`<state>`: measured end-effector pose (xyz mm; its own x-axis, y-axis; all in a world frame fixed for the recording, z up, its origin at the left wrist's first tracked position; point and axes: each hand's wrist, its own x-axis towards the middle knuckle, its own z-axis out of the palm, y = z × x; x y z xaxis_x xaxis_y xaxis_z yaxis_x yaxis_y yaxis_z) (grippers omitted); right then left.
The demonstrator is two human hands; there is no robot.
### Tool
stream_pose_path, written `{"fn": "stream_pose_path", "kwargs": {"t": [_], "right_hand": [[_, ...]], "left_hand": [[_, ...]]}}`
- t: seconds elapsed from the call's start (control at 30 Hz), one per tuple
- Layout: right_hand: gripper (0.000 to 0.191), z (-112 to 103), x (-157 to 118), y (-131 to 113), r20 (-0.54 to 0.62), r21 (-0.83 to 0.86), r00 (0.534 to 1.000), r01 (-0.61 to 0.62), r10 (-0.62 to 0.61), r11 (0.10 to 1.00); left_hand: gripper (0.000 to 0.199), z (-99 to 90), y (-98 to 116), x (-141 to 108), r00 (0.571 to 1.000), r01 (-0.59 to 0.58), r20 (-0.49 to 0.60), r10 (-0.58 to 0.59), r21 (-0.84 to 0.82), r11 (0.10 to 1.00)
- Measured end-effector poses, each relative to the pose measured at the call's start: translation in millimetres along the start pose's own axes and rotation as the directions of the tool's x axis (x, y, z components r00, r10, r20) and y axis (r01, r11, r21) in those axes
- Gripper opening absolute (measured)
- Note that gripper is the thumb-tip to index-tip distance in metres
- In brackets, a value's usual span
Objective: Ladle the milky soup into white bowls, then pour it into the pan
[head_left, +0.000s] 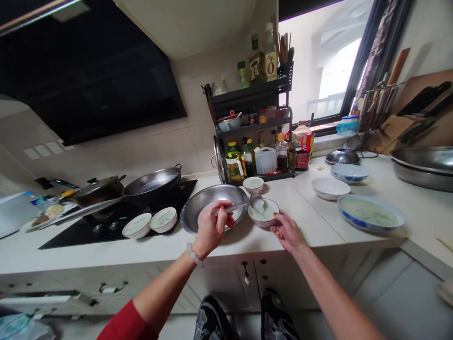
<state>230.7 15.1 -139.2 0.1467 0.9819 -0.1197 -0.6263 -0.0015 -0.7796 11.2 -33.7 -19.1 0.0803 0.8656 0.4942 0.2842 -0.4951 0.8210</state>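
Note:
My left hand is closed round the handle of a metal ladle, whose head tilts over a small bowl of pale soup with green bits. At that bowl's right rim, the fingers of my right hand pinch the edge. A wide steel basin sits under and behind my left hand, which hides part of its inside. Just behind the small bowl stands another filled bowl. Two more filled bowls, one beside the other, rest at the front of the stove.
A wok and a lidded pan are on the black stove. Behind the basin stands a rack of bottles. To the right are a white bowl, a blue-patterned bowl, a soup plate and steel pans.

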Motion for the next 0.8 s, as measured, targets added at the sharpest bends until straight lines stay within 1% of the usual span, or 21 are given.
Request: {"fn": "stream_pose_path", "kwargs": {"t": [0.07, 0.1, 0.17, 0.23, 0.3, 0.37, 0.43, 0.5, 0.57, 0.63, 0.7, 0.77, 0.8], "right_hand": [[0.039, 0, 0, 0, 0.001, 0.0, 1.0, -0.004, 0.004, 1.0], [0.039, 0, -1, 0, 0.002, 0.003, 1.0, -0.002, 0.002, 1.0], [0.038, 0, -1, 0, 0.004, 0.01, 1.0, 0.002, -0.002, 1.0], [0.038, 1, -1, 0, 0.006, 0.01, 1.0, 0.008, -0.008, 1.0], [0.037, 1, -1, 0, 0.006, 0.007, 1.0, 0.013, -0.013, 1.0], [0.037, 1, -1, 0, 0.007, 0.004, 1.0, 0.011, -0.011, 1.0], [0.037, 1, -1, -1, 0.0, 0.005, 1.0, 0.004, -0.004, 1.0], [0.037, 1, -1, -1, -0.008, 0.008, 1.0, 0.002, -0.002, 1.0], [0.036, 1, -1, -1, -0.007, 0.006, 1.0, 0.002, -0.002, 1.0], [0.036, 1, -1, -1, 0.002, 0.003, 1.0, 0.001, -0.001, 1.0], [0.036, 1, -2, -1, 0.004, -0.002, 1.0, -0.002, 0.002, 1.0], [0.035, 1, -2, -1, 0.001, -0.007, 1.0, -0.004, 0.004, 1.0], [0.035, 2, -2, -2, -0.001, -0.008, 1.0, -0.005, 0.005, 1.0]], "left_hand": [[0.022, -1.3, -1, -5, 0.991, -0.126, 0.066, 0.12, 0.089, 0.988], [0.021, -2.4, -2, -6, 0.983, -0.169, 0.092, 0.159, 0.11, 0.979], [0.02, -4.3, -3, -8, 0.975, -0.202, 0.118, 0.188, 0.117, 0.972], [0.02, -5.4, -5, -9, 0.979, -0.184, 0.102, 0.174, 0.096, 0.978], [0.021, -5.4, -8, -9, 0.992, -0.115, 0.057, 0.112, 0.038, 0.993], [0.025, -4.7, -12, -7, 1.0, -0.002, 0.0, 0.002, -0.068, 0.998], [0.03, -4.4, -16, -3, 0.99, 0.109, -0.065, -0.123, -0.188, 0.976], [0.03, -5.9, -20, 3, 0.96, 0.184, -0.151, -0.237, -0.3, 0.936], [0.026, -10.6, -23, 9, 0.909, 0.236, -0.229, -0.349, -0.407, 0.882], [0.025, -19.5, -25, 15, 0.853, 0.269, -0.276, -0.442, -0.492, 0.828], [0.026, -32.4, -27, 18, 0.814, 0.282, -0.312, -0.489, -0.525, 0.803], [0.026, -47.8, -32, 19, 0.797, 0.278, -0.354, -0.489, -0.504, 0.817], [0.026, -55.8, -35, 18, 0.799, 0.277, -0.371, -0.472, -0.47, 0.838]]}}
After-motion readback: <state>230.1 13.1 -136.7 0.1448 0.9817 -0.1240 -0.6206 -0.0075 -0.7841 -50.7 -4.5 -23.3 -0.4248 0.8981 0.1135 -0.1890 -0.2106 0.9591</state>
